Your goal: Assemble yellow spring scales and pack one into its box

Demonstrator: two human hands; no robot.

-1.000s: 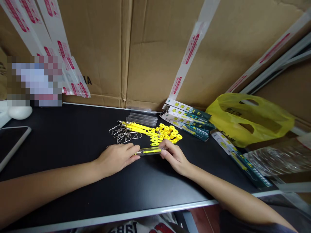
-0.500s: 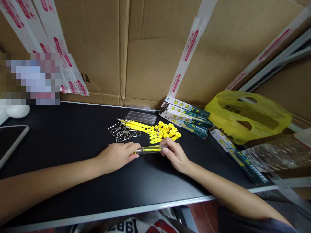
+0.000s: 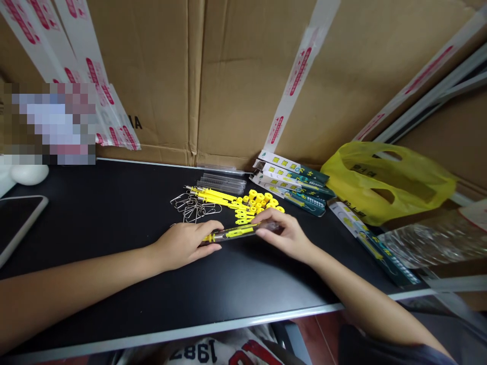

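A clear tube with a yellow part and a metal piece inside (image 3: pixel 239 231) is held level between both hands above the black table. My left hand (image 3: pixel 186 244) is closed on its left end, thumb and fingers around it. My right hand (image 3: pixel 283 232) pinches the tube's right part. Just beyond the hands lie bent metal wire hooks (image 3: pixel 195 207), yellow rods with metal ends (image 3: pixel 215 196) and a pile of small yellow caps (image 3: pixel 261 200). Several yellow flat clips (image 3: pixel 244 217) lie right behind the tube.
Clear tubes (image 3: pixel 222 183) lie behind the rods. Printed boxes (image 3: pixel 292 177) are stacked at the back right, with another box (image 3: pixel 375 246) nearer. Further right are a yellow plastic bag (image 3: pixel 361 195) and a clear bottle (image 3: pixel 433 235). A phone (image 3: pixel 19 220) lies at the left.
My right hand has moved right along the tube, uncovering more of it. The tube is slightly more tilted, its right end higher, and the yellow part inside looks turned.
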